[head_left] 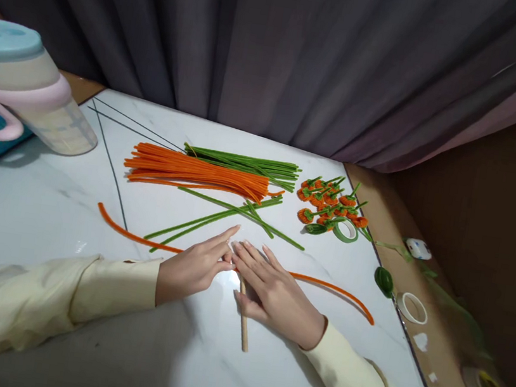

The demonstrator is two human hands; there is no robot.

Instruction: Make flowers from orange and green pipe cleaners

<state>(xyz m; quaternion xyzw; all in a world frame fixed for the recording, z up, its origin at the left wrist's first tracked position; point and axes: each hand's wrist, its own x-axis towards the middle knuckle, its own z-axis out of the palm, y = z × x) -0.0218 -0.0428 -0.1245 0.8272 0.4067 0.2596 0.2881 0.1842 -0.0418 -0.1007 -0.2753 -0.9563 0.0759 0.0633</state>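
My left hand [194, 266] lies on the white marble table [44, 214] with its fingers stretched out and together, the tips on a long orange pipe cleaner [335, 289]. My right hand [273, 293] lies flat beside it, fingers spread, pressing on a thin wooden stick [243, 329] that crosses the pipe cleaner. The fingertips of both hands meet where the stick and pipe cleaner cross. The stick's upper end is hidden under my right hand.
Behind my hands lie loose green pipe cleaners [216, 216], an orange bundle [194, 172] and a green bundle [247, 164]. Small orange pipe-cleaner flowers [328, 205] and green tape rolls [346, 231] sit right. A lidded jug [27, 90] stands far left. Dark curtain behind.
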